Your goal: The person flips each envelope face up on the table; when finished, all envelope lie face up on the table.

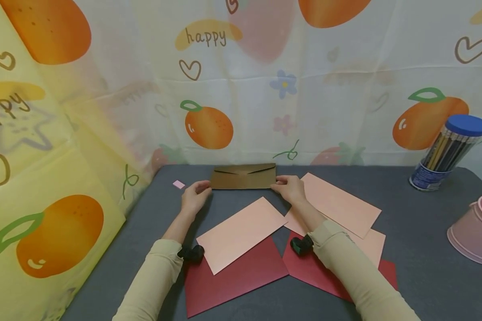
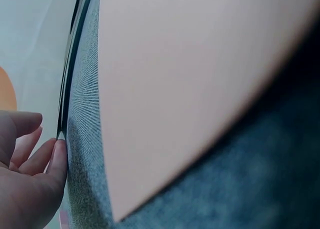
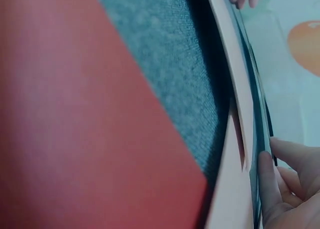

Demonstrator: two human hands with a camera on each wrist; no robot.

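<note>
A brown envelope [image 1: 243, 180] with a pointed flap lies at the far edge of the dark tabletop, its long side facing me. My left hand [image 1: 194, 196] pinches its left end; in the left wrist view the fingertips [image 2: 58, 148] meet at the envelope's corner. At the opposite end my right hand [image 1: 292, 189] holds the right edge between thumb and finger, seen edge-on in the right wrist view. Closer to me, a pale pink envelope [image 1: 241, 234] lies across a red envelope [image 1: 233, 281]. More pale pink envelopes [image 1: 341, 200] overlap under and beside my right forearm.
Another red envelope [image 1: 325, 278] lies below the right forearm. A small pink piece [image 1: 178, 184] is left of my left hand. On the right stand a blue-lidded tub of pencils [image 1: 450, 151] and a pink bucket [image 1: 471, 232]. A fruit-printed curtain [image 1: 249, 102] hangs behind the table.
</note>
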